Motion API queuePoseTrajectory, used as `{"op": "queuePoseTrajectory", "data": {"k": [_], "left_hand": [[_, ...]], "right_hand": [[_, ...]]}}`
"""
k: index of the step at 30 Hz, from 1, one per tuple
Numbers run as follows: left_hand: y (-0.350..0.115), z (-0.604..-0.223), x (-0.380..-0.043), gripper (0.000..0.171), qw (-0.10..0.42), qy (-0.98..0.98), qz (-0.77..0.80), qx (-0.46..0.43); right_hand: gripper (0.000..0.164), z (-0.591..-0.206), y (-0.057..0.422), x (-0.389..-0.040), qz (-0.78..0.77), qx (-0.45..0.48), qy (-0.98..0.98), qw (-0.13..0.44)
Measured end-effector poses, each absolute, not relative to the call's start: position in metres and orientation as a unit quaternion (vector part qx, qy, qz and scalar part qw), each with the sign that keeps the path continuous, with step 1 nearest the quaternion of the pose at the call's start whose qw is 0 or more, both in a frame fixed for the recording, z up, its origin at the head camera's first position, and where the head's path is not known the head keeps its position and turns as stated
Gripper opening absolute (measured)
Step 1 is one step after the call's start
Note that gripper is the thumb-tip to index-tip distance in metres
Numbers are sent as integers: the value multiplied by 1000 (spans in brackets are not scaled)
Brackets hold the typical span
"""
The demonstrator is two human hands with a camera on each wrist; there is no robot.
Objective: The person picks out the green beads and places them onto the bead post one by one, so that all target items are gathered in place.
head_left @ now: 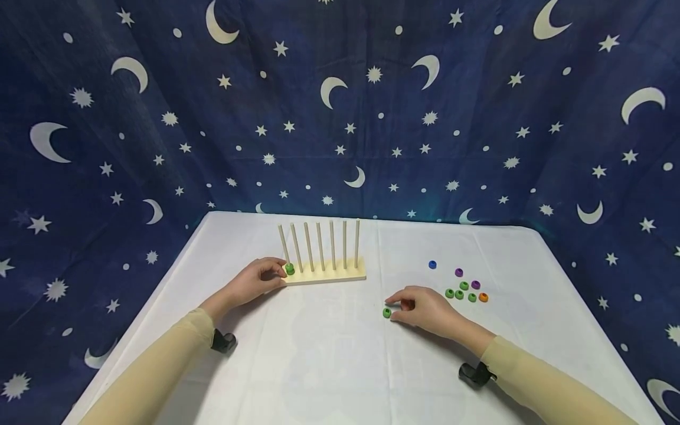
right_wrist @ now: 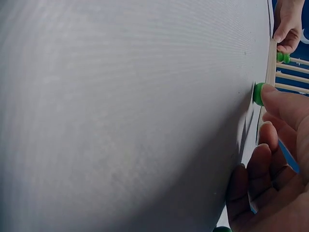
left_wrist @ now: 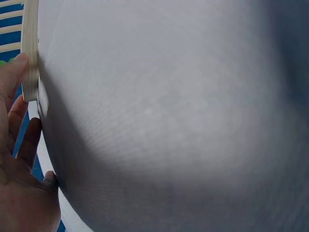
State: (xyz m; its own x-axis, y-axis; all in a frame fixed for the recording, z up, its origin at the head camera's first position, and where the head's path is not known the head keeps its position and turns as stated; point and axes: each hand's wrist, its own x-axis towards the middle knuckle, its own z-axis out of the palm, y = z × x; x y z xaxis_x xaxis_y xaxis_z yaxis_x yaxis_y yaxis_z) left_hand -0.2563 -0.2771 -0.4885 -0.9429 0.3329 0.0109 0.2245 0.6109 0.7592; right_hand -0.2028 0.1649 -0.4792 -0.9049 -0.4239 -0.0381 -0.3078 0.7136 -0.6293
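Observation:
On the white table stands a pale wooden peg board (head_left: 324, 276) with several upright pegs. Green beads (head_left: 289, 269) sit at the foot of its leftmost peg. My left hand (head_left: 259, 277) grips the board's left end, the thumb on its front edge (left_wrist: 30, 53). Closer to me, my right hand (head_left: 422, 308) holds a single green bead (head_left: 386, 313) at the tips of its thumb and forefinger. The right wrist view has the thumb against this bead (right_wrist: 259, 94), low by the tabletop; the forefinger's contact is hidden there.
Loose beads lie beyond my right hand: a blue bead (head_left: 432, 264), purple beads (head_left: 459, 272), several green beads (head_left: 459, 294) and an orange bead (head_left: 483, 297). A dark blue cloth (head_left: 340, 147) with moons and stars hangs around the table (head_left: 319, 354).

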Motion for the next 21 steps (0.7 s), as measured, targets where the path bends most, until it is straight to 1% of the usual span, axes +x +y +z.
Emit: {"op": "queuePoseTrajectory", "data": {"k": [13,21], "left_hand": [[-275,-489,-257,10,64,896,411,154],[-276,-488,-257,10,58,897,407,163]], "right_hand": [[23,-478,160,-202,-315,-204,921,100],[22,-481,159,-202,-303,-210,925,91]]}}
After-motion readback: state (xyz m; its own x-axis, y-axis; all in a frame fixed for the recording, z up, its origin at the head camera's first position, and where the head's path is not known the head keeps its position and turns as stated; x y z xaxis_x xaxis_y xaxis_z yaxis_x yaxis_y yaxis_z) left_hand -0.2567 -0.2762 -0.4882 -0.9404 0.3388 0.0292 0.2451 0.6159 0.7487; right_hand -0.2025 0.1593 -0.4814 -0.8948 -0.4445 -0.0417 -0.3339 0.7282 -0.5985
